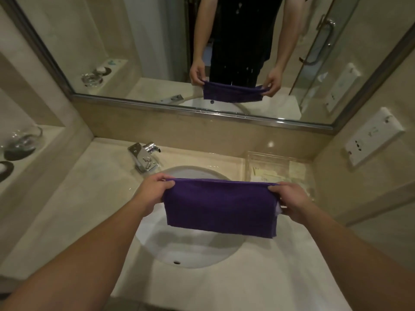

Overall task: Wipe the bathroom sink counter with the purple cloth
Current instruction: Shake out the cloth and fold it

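Head view | purple cloth folded, hanging taut over the sink, clear of the worktop | left hand and right hand each pinching a top corner | judgement: fold once more into a pad, then lay it flat beside the faucet.
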A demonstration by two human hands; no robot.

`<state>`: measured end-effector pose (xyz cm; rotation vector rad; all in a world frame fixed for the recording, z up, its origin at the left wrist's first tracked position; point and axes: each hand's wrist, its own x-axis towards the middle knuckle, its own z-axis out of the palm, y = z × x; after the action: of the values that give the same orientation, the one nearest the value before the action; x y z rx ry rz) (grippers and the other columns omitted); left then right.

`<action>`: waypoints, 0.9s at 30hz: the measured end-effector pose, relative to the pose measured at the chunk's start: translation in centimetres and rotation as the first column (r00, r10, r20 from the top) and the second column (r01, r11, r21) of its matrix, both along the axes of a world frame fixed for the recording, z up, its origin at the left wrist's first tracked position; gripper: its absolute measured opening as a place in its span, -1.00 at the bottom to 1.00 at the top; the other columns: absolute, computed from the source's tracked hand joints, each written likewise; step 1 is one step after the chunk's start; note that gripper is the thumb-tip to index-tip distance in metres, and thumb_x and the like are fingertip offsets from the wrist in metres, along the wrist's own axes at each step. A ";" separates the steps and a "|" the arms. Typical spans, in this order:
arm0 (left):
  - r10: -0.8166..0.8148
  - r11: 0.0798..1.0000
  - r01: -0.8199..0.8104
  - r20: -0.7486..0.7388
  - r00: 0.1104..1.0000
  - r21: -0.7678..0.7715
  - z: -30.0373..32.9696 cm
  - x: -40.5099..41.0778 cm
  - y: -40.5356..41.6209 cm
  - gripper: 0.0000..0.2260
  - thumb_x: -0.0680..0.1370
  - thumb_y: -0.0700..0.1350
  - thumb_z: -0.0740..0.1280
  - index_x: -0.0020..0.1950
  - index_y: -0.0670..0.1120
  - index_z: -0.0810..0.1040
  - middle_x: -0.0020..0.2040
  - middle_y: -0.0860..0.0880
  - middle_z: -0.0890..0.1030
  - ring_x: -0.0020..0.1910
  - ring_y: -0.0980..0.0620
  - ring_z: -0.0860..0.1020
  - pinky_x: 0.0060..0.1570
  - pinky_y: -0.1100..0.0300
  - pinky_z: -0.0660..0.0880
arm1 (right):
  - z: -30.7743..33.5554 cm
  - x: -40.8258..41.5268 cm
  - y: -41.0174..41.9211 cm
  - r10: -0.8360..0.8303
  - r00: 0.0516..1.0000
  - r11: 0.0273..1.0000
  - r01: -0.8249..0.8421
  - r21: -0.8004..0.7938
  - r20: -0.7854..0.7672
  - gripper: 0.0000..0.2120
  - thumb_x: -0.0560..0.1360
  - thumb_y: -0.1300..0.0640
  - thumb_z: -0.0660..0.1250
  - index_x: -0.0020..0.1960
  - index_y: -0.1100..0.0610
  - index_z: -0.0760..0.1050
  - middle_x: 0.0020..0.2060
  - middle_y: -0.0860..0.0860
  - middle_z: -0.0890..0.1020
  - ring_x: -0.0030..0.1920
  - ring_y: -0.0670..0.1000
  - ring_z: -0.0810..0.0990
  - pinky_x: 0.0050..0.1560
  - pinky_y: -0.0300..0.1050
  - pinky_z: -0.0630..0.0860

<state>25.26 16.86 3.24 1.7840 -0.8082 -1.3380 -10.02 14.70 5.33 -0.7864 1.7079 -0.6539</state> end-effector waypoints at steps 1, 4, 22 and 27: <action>0.006 1.000 -0.006 0.031 0.999 0.008 -0.1 0.0 -0.7 -0.89 0.57 -0.28 0.32 -0.08 -0.09 0.58 -0.21 -0.10 0.57 -0.26 -0.05 0.50 -0.23 0.08 0.48 | 0.0 0.9 -0.5 -0.046 0.999 0.999 0.046 0.013 -0.005 -0.94 0.55 0.28 0.32 -0.05 0.22 0.58 -0.29 0.10 0.57 -0.30 0.07 0.52 -0.32 -0.11 0.49; 0.021 0.998 -0.028 0.136 0.990 0.049 -0.2 -0.2 -3.2 -0.91 0.55 -0.25 0.29 -0.07 -0.07 0.54 -0.20 -0.13 0.58 -0.28 -0.07 0.53 -0.36 0.10 0.53 | -0.4 3.4 -2.0 -0.145 0.989 0.987 0.145 0.065 -0.017 -0.94 0.55 0.28 0.30 -0.08 0.22 0.54 -0.33 0.11 0.55 -0.33 0.07 0.51 -0.34 -0.09 0.49; -0.016 0.996 0.004 0.133 0.991 0.091 -0.5 1.3 -7.7 -0.62 0.47 -0.40 0.07 -0.33 -0.06 0.57 -0.17 -0.16 0.60 -0.25 -0.12 0.52 -0.36 0.11 0.54 | 1.2 10.1 -5.0 -0.449 0.859 0.881 0.381 0.281 0.244 -0.76 0.58 0.37 0.10 -0.24 0.17 0.31 -0.41 0.07 0.37 -0.66 -0.01 0.41 -0.68 -0.30 0.33; -0.513 0.858 0.476 0.258 0.819 0.194 1.3 -0.7 -7.0 -0.45 0.47 -0.44 -0.03 -0.13 -0.11 0.75 -0.12 -0.18 0.70 -0.21 -0.19 0.62 -0.14 0.01 0.63 | 1.6 11.5 -4.8 -0.390 0.873 0.897 0.288 0.336 0.292 -0.76 0.61 0.34 0.11 -0.22 0.21 0.34 -0.54 0.11 0.45 -0.62 0.03 0.50 -0.62 -0.20 0.47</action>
<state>24.52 9.87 4.55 1.9847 -1.4730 -1.4749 1.51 9.91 6.96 -0.1437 1.5681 -0.7207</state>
